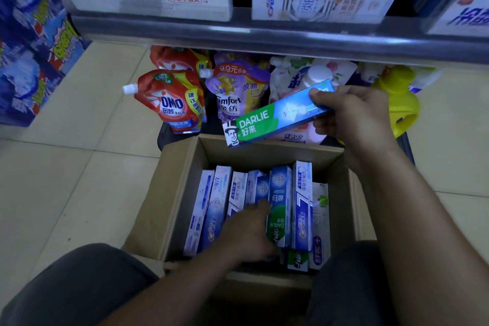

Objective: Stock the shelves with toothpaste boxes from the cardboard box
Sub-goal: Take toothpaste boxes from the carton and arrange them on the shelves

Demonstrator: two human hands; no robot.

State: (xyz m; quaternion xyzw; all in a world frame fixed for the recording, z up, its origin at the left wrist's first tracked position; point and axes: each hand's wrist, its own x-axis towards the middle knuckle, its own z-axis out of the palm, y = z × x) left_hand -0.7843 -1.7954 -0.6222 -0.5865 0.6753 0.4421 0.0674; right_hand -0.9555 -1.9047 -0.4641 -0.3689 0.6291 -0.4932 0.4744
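Head view: at centre right, the right hand (352, 114) grips a green-and-blue Darlie toothpaste box (275, 116) above the open cardboard box (180, 188) at lower centre; the left hand (248, 230) reaches among the packed toothpaste boxes (301, 206), its grip too blurred to tell; the shelf (264, 34) across the top holds stock; most of the load looks unshelved.

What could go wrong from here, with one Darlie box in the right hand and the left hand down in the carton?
1. The right hand grips the Darlie box at one end only, so the long free end could slip or knock the shelf edge on the way up.
2. The left hand reaches among closely packed toothpaste boxes in the cardboard box; pulling one out may drag or dent its neighbours.
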